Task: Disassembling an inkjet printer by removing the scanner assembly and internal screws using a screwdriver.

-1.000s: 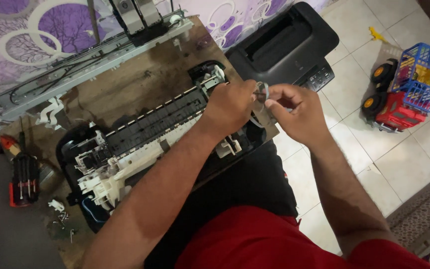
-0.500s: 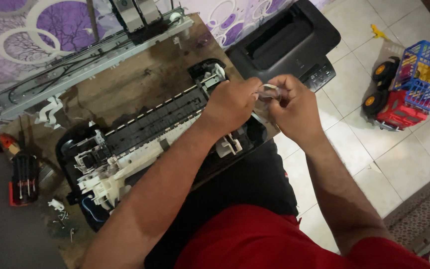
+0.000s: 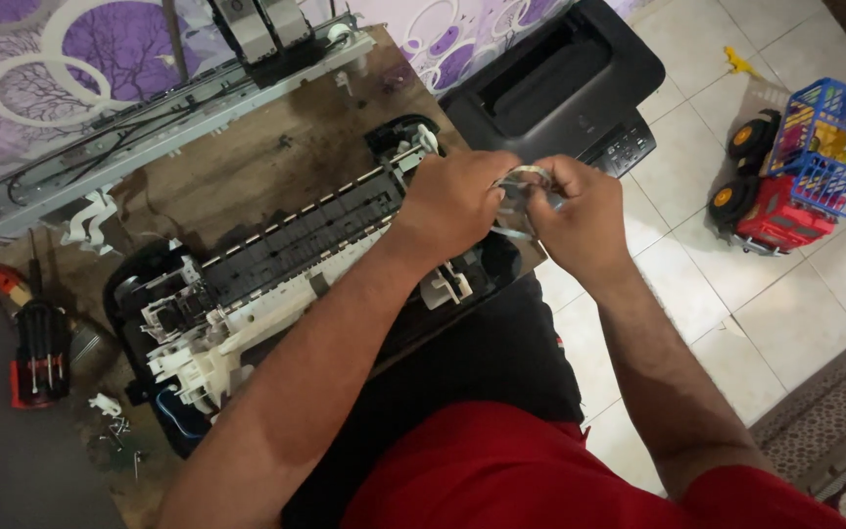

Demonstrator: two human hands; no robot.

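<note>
Left hand [image 3: 457, 201]: you are pinching one side of the thin silvery strip [image 3: 519, 186], fingers closed.
Right hand [image 3: 580, 216]: you are gripping its other side.
Handling: probably light, flexible, easily creased; hold by edges.

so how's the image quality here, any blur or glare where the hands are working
Head view: soft, even light with no harsh shadows. The left hand and right hand are slightly soft, so the thin pale strip they pinch is hard to read. The dismantled printer mechanism is fairly sharp. There is mild sheen on the floor tiles, and straight edges bow a little toward the frame edges.
</note>
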